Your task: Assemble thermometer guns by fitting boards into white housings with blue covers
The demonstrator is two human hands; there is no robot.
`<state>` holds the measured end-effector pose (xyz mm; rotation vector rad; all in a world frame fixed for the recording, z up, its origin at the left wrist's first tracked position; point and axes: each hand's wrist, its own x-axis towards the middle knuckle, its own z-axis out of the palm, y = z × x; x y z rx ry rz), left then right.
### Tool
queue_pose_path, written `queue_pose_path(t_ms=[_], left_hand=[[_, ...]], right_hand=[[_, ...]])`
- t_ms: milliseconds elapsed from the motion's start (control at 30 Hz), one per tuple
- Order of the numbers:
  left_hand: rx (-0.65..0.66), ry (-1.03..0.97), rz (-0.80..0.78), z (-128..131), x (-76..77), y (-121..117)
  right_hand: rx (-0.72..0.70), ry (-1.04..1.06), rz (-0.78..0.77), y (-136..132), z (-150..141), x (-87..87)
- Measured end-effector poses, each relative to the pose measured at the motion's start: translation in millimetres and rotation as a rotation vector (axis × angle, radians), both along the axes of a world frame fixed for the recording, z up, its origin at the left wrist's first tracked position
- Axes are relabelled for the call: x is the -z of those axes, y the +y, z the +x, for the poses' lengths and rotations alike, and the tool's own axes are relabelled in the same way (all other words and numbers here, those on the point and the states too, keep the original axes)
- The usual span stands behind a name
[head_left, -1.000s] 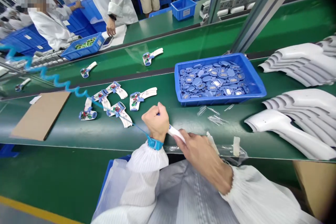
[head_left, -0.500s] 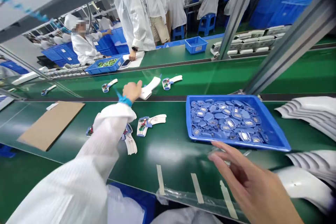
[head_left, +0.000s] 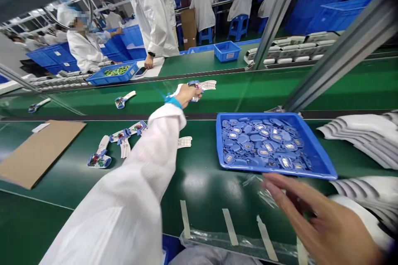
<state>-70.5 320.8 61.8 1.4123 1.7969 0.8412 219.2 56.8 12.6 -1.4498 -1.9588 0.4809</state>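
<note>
White plastic shell (head_left: 178, 90) sits gripped in our closed left hand (head_left: 186, 96), which has reached across to the far green belt (head_left: 248, 91); our open right hand (head_left: 314, 219) hovers near the blue plastic tray (head_left: 311, 147).

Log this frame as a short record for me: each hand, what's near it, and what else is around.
Left hand: holding a white pistol-shaped housing with blue parts, over the far green belt
Right hand: open, beside the blue tray of blue parts
Near right hand: clear plastic pieces, tape strips
Rest: stacked white housings, cardboard sheet, co-worker in white coat
</note>
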Motion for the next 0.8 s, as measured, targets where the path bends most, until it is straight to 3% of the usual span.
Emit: queue_pose_path(t_ms=[67, 133, 233, 333, 500, 633, 733, 800], left_hand=[[0.057, -0.092, 0.061, -9, -16.8, -48], [0.157, -0.202, 0.124, -11, -24.1, -110], [0.295, -0.184, 0.196, 1, -14.8, -199], [0.325, -0.195, 0.124, 19, 4.3, -256], [0.394, -0.205, 0.094, 36, 18.5, -288], [0.416, -0.019, 0.103, 45, 21.3, -298], [0.285, 0.006, 0.046, 49, 28.1, -299], [0.225, -0.176, -0.044, 49, 33.3, -296]], right_hand=[[0.001, 0.014, 0.086, 11, -6, -18.9], [0.003, 0.042, 0.160, 18, -19, -34.0], [-0.059, 0.100, 0.248, 21, -42, -44.5], [-0.147, 0.105, 0.239, 14, -61, -41.4], [-0.167, 0.047, 0.197, -12, -74, -36.2], [-0.103, -0.062, 0.215, -31, -64, -35.6], [0.003, -0.153, 0.134, -38, -41, -12.6], [0.099, -0.271, 0.096, -42, -23, 13.8]])
